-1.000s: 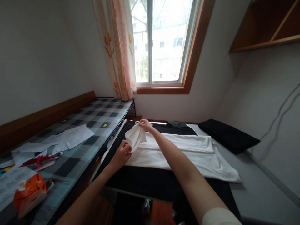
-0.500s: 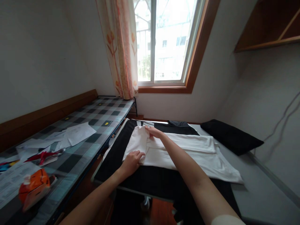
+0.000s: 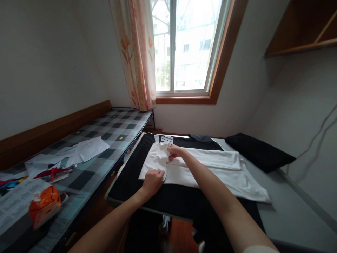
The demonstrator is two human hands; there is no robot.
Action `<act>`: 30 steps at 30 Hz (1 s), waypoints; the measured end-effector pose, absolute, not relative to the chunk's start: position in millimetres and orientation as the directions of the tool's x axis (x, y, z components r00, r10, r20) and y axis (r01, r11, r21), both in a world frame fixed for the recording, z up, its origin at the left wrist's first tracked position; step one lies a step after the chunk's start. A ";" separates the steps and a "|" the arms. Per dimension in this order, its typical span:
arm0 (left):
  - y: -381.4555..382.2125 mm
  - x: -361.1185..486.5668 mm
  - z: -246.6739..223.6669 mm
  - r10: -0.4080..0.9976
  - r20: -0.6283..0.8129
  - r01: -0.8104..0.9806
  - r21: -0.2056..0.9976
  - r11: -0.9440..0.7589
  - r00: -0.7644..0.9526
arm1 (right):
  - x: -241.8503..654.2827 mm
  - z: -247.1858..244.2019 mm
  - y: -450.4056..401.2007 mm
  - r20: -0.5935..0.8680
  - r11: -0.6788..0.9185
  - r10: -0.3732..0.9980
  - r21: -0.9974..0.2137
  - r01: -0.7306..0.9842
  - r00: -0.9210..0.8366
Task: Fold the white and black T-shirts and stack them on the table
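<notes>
A white garment (image 3: pixel 210 165) lies lengthwise on a black cloth (image 3: pixel 126 186) spread over the table. Its left end is turned over into a flat folded flap. My left hand (image 3: pixel 153 181) grips the near corner of that flap, fingers curled over the edge. At the flap's far corner, my right hand (image 3: pixel 174 151) pinches the white fabric between thumb and fingers. The garment's right end widens and hangs past the black cloth onto the bare tabletop. What kind of garment it is, I cannot tell.
To the right lies a black folded item (image 3: pixel 259 151) on the grey tabletop (image 3: pixel 295 207). On the left, a checked bed (image 3: pixel 110 151) holds papers (image 3: pixel 92 149) and an orange packet (image 3: pixel 45 203). A curtain (image 3: pixel 139 56) hangs beside the window; a wooden shelf (image 3: pixel 302 49) juts out upper right.
Both hands have moved slightly to the right, drawing the folded flap's edge along. The flap now lies flatter and wider on the garment.
</notes>
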State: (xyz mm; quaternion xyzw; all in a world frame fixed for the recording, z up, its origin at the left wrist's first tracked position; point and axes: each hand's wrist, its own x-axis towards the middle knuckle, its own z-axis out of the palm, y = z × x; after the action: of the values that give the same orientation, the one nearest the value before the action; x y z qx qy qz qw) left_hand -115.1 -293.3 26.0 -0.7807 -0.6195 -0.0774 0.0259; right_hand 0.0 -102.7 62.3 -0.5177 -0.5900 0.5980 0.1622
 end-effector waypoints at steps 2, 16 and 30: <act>-293.4 -115.0 23.9 0.961 0.158 0.971 0.041 -0.235 0.226 | 8.3 58.8 -106.1 -0.477 -0.281 0.779 -0.846 0.454 -0.406; -291.6 -109.1 25.9 0.950 0.197 0.965 0.053 -0.257 0.242 | -0.4 48.6 -107.9 -0.268 -0.198 0.940 -0.932 0.304 -0.211; -276.2 -79.3 35.6 0.950 0.124 0.920 0.243 -0.308 0.285 | 12.7 31.6 -96.4 -0.031 0.008 0.995 -0.919 0.394 -0.093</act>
State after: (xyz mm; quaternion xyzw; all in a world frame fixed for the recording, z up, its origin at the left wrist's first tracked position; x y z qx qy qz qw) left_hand -79.3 -276.2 35.6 -0.7993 -0.5850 -0.1230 -0.0619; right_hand 12.7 -96.4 31.6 -0.5685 -0.6111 0.4158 0.3612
